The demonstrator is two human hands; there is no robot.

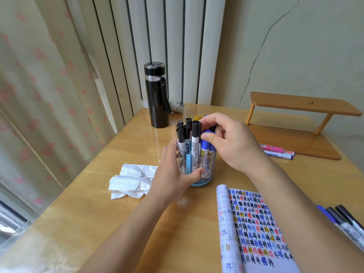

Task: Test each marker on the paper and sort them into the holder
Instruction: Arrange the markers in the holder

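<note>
Leftmost: a crumpled tissue (132,181) lies on the wooden table (94,223), with a black flask (157,95) upright behind it. My left hand (173,174) wraps the clear holder (206,166) at mid-table, thumb across its front. Black-capped markers (184,134) stand on its left side. My right hand (230,142) pinches the cap of a blue marker (205,147) standing on the holder's right side. The test paper (256,229), covered in coloured marks, lies open near right. Loose markers (275,150) rest on the wooden shelf (303,107) base; more markers (346,219) lie at the right edge.
</note>
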